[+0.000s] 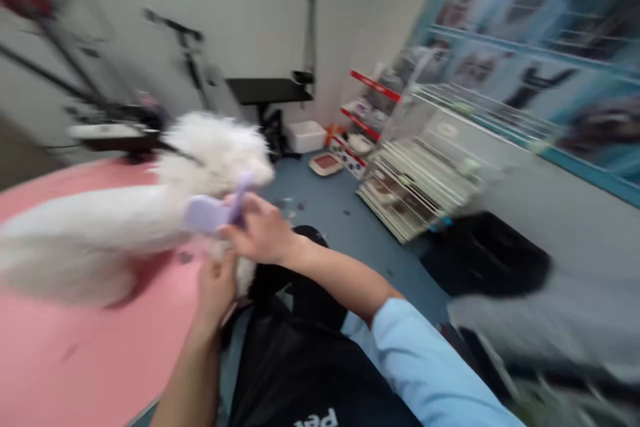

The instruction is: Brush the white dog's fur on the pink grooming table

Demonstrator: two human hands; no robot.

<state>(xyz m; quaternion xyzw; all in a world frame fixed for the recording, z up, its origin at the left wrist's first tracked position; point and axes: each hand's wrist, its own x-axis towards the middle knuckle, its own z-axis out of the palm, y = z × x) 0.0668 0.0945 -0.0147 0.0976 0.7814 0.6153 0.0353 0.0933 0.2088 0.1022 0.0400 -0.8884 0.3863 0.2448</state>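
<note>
A fluffy white dog stands on a pink grooming table, its head turned toward the right of the view. My right hand is closed around the handle of a light purple slicker brush, which is just in front of the dog's chest and below its head. Lower down, my left hand has its fingers wrapped round the dog's front leg, partly hidden behind the hand. Blur from motion softens the dog and the brush; whether the bristles touch the fur I cannot tell.
Behind the dog, dark grooming arms rise near a black table. On the blue floor are a white bin, a red-edged shelf rack, a wire cage and a black container at right.
</note>
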